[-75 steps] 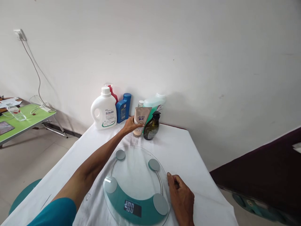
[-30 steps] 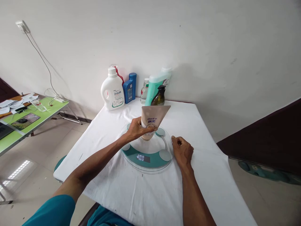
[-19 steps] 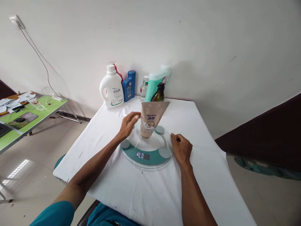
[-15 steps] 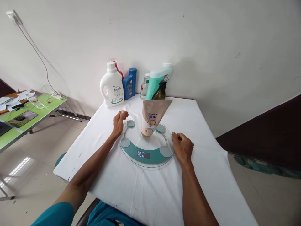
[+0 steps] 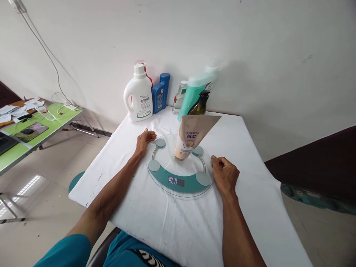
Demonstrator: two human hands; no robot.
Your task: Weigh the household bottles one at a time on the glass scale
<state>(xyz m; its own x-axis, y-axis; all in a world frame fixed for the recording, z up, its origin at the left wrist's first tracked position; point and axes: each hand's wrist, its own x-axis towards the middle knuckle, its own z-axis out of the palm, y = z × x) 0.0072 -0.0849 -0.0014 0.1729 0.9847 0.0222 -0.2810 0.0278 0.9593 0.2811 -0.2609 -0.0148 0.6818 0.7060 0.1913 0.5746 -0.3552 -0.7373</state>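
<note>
A round glass bathroom scale (image 5: 170, 177) with a teal band, grey pads and a lit display (image 5: 176, 181) lies on the white-covered table. Near its middle a beige Rejoice tube (image 5: 191, 139) stands cap down, its wide flat end upward. My left hand (image 5: 145, 142) rests on the cloth by the scale's far left edge, fingers stretched out and nothing held. Beside the right rim is my right hand (image 5: 226, 173), its fingers curled in and no object visible in them. Both hands are apart from the tube.
Along the wall stand a white detergent jug (image 5: 139, 96), a blue bottle (image 5: 160, 94), a clear bottle (image 5: 178, 99), a green bottle (image 5: 191, 92) and a dark pump bottle (image 5: 198, 105). Something red is partly hidden behind the jug. A green desk (image 5: 52, 124) is at left.
The camera view has shifted, so the table and its things appear farther right. My left fingers look a little more stretched out. The tube stays on the scale.
</note>
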